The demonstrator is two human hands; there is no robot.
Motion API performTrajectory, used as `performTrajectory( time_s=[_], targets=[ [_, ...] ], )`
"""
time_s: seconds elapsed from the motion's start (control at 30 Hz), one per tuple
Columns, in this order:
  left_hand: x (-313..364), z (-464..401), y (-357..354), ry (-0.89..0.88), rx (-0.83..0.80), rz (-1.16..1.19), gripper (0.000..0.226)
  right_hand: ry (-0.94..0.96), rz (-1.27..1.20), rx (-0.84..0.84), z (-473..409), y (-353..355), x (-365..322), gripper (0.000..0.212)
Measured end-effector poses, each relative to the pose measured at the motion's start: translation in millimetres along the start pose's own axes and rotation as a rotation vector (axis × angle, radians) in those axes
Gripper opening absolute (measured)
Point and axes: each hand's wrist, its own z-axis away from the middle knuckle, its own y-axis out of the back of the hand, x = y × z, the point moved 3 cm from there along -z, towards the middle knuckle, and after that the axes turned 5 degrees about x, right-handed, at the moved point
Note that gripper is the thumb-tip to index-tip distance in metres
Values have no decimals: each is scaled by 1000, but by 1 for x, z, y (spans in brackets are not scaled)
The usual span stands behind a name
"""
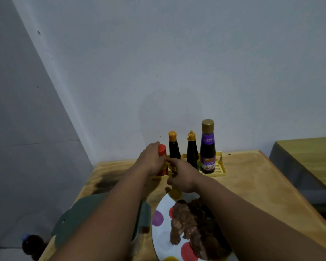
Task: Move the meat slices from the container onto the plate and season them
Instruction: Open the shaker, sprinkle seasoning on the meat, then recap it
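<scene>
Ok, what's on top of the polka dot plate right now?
Brown meat slices lie heaped on the plate. The right forearm crosses over its right side, so whatever lies on that part is covered, and the near edge is cut off.

A single head-worn view looks forward and down from behind both forearms, close over the table [252,185]. The left hand [151,160] and right hand [183,178] sit mid-frame; beyond the fingertips rises the wall [177,63], filling the upper half.

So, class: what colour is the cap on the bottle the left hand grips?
Red cap, head view.
</scene>
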Motion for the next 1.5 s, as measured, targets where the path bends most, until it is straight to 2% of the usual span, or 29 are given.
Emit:
performTrajectory(
  time_s=[0.13, 0.4, 0.63, 0.83, 1.07, 1.23, 1.33, 1.5],
  targets=[
    [-1, 5, 2, -29, 72, 0, 54, -2, -47, 23, 0, 1, 3, 81],
    [20, 19, 38, -139, 118, 91, 54, 34, -86, 82, 12, 20, -13, 76],
    [58, 44, 88, -278, 204, 189, 55, 148, -146, 246, 36, 52, -43, 76],
    [89, 69, 116, -398, 219, 164, 54, 184, -188, 378, 55, 82, -64, 49],
    [119, 101, 132, -498, 205, -21, 45, 222, -168, 409, 80, 97, -72, 38],
    [144, 118, 139, -583, 233, 25, 35, 244, -62, 432, 95, 104, -71, 51],
    [155, 124, 136, -505, 217, 186, 34, 269, -68, 473, 110, 114, -69, 54],
    [153, 127, 124, -177, 105, 606, 34, 315, 87, 469, 132, 130, -60, 55]
  ],
)
